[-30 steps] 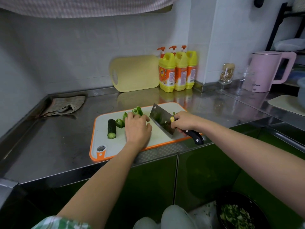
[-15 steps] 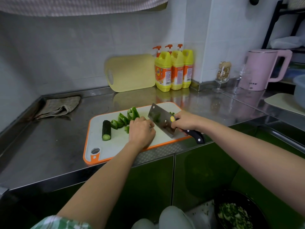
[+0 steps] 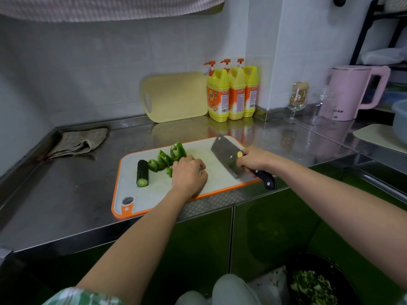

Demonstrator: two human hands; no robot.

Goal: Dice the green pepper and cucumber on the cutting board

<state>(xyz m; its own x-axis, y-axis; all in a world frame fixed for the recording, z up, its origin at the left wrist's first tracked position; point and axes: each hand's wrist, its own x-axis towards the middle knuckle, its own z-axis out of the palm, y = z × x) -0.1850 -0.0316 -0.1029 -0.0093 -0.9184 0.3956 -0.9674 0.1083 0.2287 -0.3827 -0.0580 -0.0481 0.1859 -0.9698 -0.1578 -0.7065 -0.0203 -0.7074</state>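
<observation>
Our right hand is wrapped tight round the black handle of the cleaver. A moment ago the wide blade stood right against our other hand's knuckles. Now it has swung away, and bare board shows between them. We think one cut is done and the next has not begun.

Our left hand sits curled on the cutting board, knuckles up. We cannot tell if it presses a piece under its fingers.

The green pepper lies just beside that hand, on the side away from the knife, in shiny curved chunks that are still big. The cucumber sits further out on that same side. It is a short, dark, bumpy log with a pale round end, and it is not diced yet. The board is flat and white with an orange rim. The blade is smooth grey metal.
</observation>
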